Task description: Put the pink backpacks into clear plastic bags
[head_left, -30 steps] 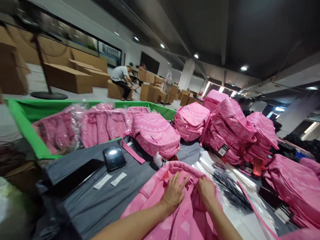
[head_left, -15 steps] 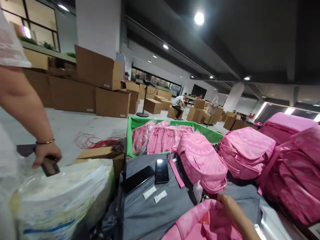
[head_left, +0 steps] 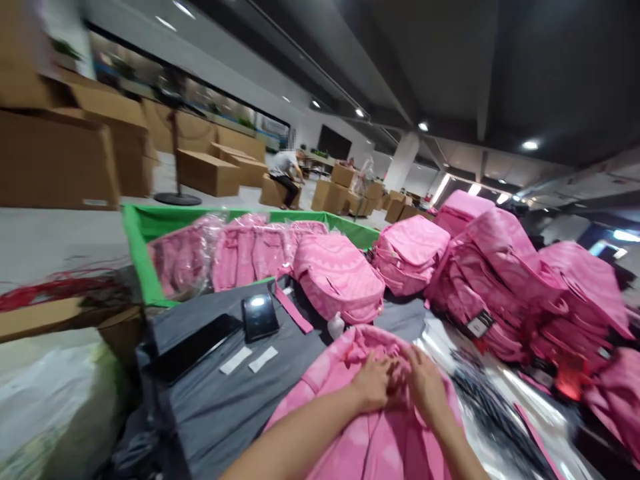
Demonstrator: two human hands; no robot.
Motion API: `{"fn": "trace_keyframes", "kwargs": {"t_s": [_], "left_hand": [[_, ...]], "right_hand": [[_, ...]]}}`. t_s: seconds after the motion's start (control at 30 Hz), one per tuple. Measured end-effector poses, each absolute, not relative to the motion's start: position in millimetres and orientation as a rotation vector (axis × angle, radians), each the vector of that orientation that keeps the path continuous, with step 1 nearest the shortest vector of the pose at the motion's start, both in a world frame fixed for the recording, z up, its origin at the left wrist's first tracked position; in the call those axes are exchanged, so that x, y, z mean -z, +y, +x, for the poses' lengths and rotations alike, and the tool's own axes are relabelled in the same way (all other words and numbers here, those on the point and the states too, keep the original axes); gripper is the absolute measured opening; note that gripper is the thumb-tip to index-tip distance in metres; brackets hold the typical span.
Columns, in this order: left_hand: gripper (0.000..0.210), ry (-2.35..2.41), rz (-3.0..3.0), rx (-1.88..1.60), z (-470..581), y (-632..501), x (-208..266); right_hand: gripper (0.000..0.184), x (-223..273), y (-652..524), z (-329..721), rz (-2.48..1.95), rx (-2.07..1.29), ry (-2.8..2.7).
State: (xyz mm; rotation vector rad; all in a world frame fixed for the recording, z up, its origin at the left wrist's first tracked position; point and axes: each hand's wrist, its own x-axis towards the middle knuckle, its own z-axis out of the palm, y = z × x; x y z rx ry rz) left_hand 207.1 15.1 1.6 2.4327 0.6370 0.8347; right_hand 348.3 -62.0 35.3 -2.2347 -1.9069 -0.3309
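A pink backpack (head_left: 345,427) lies directly in front of me on a grey cloth surface, its upper part gathered open. My left hand (head_left: 374,381) reaches into the gathered fabric near the top, fingers curled on it. Close beside it, my right hand (head_left: 425,383) grips the fabric on the right side of the opening. What lies under the fingers inside the folds is hidden. Just beyond the rim is a small whitish plastic piece (head_left: 336,327). Another pink backpack (head_left: 337,277) lies flat behind it, with a loose pink strap (head_left: 293,307) at its left.
Left on the grey cloth (head_left: 210,413) are a phone (head_left: 260,317), a long black object (head_left: 197,347) and two white slips (head_left: 249,360). A green-sided bin (head_left: 143,257) holds plastic-wrapped pink bags. Backpacks pile up at right (head_left: 500,280), beside clear plastic packaging (head_left: 480,400). Cartons stand behind; a person (head_left: 285,177) sits there.
My view has swung right, and the person at the left edge is out of sight. My left hand has come into view on the backpack, and my right hand has moved onto its opening.
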Motion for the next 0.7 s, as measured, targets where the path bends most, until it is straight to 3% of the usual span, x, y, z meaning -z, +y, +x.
{"fn": "trace_keyframes", "kwargs": {"t_s": [0.13,0.23,0.33,0.53,0.7], "left_hand": [[0.046,0.388,2.587,-0.56,197.6,17.5,14.3],[0.048,0.368,2.632,-0.457,200.9,21.1,18.7],[0.046,0.356,2.653,-0.384,212.1,29.1,15.0],[0.042,0.226,2.634,-0.23,195.0,7.9,-24.6],[0.047,-0.345,2.547,-0.241,98.3,-52.9,-59.1]], "right_hand": [[0.051,-41.4,-123.9,358.5,-2.624,0.443,-1.552],[0.052,-26.5,-139.6,330.9,-2.588,0.241,-1.726],[0.065,-6.1,-141.8,298.3,-2.602,0.046,-1.775],[0.062,12.9,-141.8,286.9,-2.68,0.023,-1.645],[0.063,26.9,-140.2,290.9,-2.624,0.119,-1.57]]}}
